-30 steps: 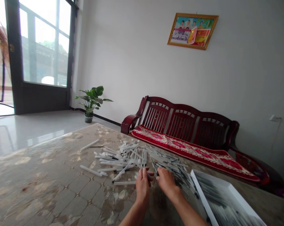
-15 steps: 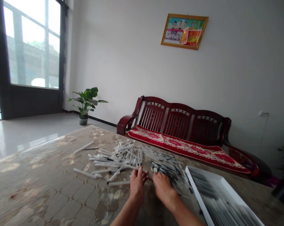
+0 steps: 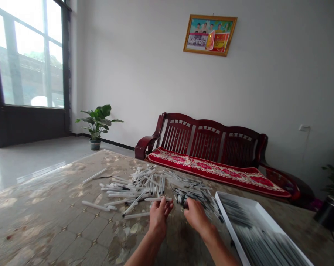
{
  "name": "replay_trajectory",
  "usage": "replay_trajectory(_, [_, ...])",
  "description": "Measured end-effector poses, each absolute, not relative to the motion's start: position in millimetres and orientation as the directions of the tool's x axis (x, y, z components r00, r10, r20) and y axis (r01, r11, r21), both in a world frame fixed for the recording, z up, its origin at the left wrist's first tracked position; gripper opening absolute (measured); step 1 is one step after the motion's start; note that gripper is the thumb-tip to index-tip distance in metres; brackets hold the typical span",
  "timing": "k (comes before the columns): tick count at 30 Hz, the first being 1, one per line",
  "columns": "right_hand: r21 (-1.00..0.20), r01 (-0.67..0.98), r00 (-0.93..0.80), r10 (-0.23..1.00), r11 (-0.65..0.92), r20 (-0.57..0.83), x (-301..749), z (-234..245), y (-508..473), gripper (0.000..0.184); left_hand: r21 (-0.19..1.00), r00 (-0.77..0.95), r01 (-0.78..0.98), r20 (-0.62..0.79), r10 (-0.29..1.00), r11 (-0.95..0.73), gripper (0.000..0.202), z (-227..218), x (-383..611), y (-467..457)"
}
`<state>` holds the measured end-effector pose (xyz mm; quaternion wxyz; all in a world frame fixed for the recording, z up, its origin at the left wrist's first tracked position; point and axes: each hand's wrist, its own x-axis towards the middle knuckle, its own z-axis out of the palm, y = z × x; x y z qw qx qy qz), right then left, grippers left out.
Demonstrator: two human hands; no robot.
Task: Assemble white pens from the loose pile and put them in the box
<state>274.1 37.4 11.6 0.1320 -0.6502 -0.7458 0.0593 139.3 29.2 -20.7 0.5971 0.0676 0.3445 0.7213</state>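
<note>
A scattered heap of white pen barrels (image 3: 133, 184) and darker pens (image 3: 196, 194) lies on the patterned table (image 3: 45, 218). My left hand (image 3: 158, 216) pinches one white pen barrel (image 3: 156, 199) that lies crosswise at its fingertips. My right hand (image 3: 194, 214) is curled at the edge of the dark pens, fingers closed on a small dark piece I cannot make out. Both forearms come in from the bottom edge.
A white tray (image 3: 233, 229) filled with dark pens sits on the table at the right. Behind the table stand a dark red wooden bench (image 3: 211, 147) with a red cushion, a potted plant (image 3: 96, 122), a framed picture (image 3: 210, 35) and a large window.
The camera has turned to the right, so the room shifted left. My left hand has taken hold of a white barrel and both hands edged slightly forward.
</note>
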Motion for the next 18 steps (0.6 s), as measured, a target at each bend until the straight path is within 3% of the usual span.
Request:
replay_trajectory(1, [-0.444,0.887,-0.071,0.988,0.127,0.141,278,10,38,0.015,0.569,-0.260,-0.822,-0.315,0.913,-0.037,0.010,-19,141,28])
replay_trajectory(3, [-0.820,0.561,0.041,0.985,0.115,0.166,281,7,37,0.011,0.551,-0.222,-0.834,-0.318,0.922,-0.011,0.010,-17,143,26])
replay_trajectory(5, [-0.970,0.188,0.127,0.976,0.151,0.177,279,4,32,0.026,0.533,-0.190,-0.846,-0.326,0.926,0.014,0.011,-16,145,25])
replay_trajectory(7, [-0.983,-0.007,0.176,0.968,0.185,0.181,274,3,27,0.038,0.517,-0.161,-0.855,-0.337,0.928,0.040,0.013,-15,147,24])
replay_trajectory(10, [-0.977,-0.083,0.180,0.967,0.197,0.180,267,2,21,0.043,0.508,-0.117,-0.858,-0.344,0.931,0.080,0.014,-15,148,22])
replay_trajectory(18, [-0.960,0.072,0.168,0.945,0.272,0.280,264,-10,24,0.028,0.443,-0.005,-0.883,-0.337,0.942,0.154,0.014,-15,160,15])
